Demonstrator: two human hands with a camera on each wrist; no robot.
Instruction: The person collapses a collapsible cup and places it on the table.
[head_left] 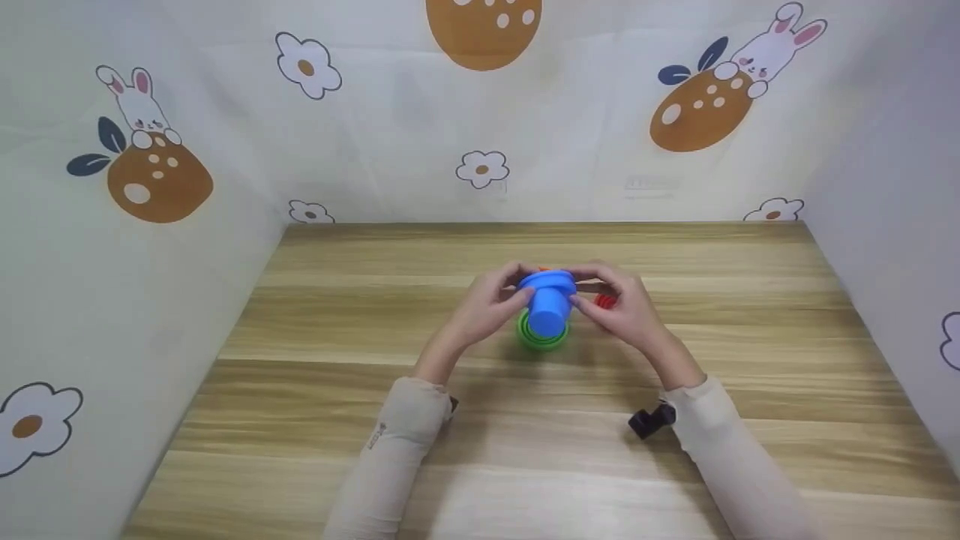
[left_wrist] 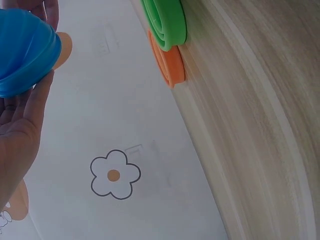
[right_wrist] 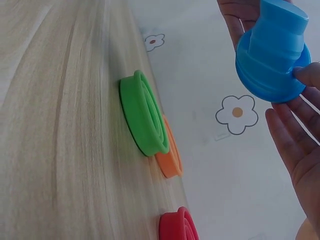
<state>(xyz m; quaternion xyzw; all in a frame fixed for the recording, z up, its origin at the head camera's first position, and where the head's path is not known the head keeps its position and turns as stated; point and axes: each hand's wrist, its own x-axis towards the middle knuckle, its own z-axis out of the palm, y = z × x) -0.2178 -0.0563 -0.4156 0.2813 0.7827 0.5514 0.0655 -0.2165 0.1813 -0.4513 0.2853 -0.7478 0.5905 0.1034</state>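
Note:
In the head view a blue collapsible cup (head_left: pixel 550 304) is up off the table, its narrow end tilted toward me and its wide rim away. My left hand (head_left: pixel 480 307) grips its left side, with the thumb near the step below the rim. On the opposite side my right hand (head_left: pixel 626 309) holds it by thumb and fingers. The right wrist view shows the cup (right_wrist: pixel 277 55) with its stepped rings partly drawn out. Below it a green collapsed ringed piece (right_wrist: pixel 137 115) lies on the table.
An orange ringed piece (right_wrist: pixel 170 162) lies behind the green one, mostly covered in the head view. A red ringed piece (head_left: pixel 605 301) is partly behind my right hand. The wooden table (head_left: pixel 337 300) meets patterned cloth walls at the back and sides.

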